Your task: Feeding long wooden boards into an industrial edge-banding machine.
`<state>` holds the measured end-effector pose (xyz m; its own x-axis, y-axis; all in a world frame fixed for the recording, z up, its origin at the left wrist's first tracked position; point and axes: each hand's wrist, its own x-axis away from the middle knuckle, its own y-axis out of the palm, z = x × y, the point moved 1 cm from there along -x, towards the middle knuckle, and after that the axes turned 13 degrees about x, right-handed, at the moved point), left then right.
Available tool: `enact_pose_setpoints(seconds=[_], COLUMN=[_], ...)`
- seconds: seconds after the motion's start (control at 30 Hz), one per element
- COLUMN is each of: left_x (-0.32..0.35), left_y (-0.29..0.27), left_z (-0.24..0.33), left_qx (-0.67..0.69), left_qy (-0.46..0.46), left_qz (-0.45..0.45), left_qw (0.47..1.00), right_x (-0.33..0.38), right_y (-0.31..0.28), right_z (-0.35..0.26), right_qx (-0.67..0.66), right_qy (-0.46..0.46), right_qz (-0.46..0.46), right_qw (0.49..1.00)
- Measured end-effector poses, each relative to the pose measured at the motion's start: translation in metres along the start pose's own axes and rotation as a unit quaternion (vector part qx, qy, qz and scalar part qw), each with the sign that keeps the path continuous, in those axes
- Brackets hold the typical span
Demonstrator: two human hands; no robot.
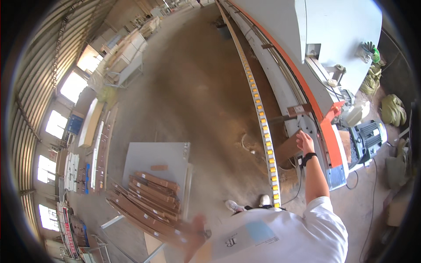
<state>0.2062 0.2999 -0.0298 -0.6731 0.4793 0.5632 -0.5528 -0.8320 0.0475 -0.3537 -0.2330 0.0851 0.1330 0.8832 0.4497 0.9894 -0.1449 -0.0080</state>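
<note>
My right hand [305, 142] is reached out beside the machine's near end, its fingers curled at the edge of a brown board [288, 147]. That board sits between the roller rail and the machine, partly hidden by the hand. A dark band is on my right wrist. Low in the view, my left hand [195, 236] is smeared by motion, so its fingers cannot be made out. It is nearest to a stack of long brown boards [153, 197], which lies on a grey panel [153, 153]. A short brown piece [159, 167] rests apart on that panel.
A rail with yellow rollers [267, 140] runs away in front of me. Along its right stands a long machine with an orange edge [326, 136] and a blue-grey motor [370, 138]. A cable [299, 188] hangs to the floor. More panels [127, 57] are stacked far left.
</note>
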Motion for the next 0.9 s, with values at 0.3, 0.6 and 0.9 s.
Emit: enact_pose_setpoints(seconds=[0.3,0.6,0.9], left_x=[-0.006,-0.013,0.101], left_y=[-0.04,0.105,0.34], left_z=[-0.008,0.075,0.167], left_qx=[-0.138,-0.255,-0.226], left_qy=[0.134,0.3,0.264], left_qz=[-0.133,-0.139,-0.404], left_qw=[0.972,0.909,0.846], right_x=[-0.043,0.022,0.161], right_y=[0.004,0.008,0.054], right_z=[0.014,0.045,0.026], right_qx=[-0.232,-0.101,0.025], right_qy=[0.02,0.018,-0.108], right_qz=[0.004,-0.048,-0.225], right_qw=[0.972,0.994,0.968])
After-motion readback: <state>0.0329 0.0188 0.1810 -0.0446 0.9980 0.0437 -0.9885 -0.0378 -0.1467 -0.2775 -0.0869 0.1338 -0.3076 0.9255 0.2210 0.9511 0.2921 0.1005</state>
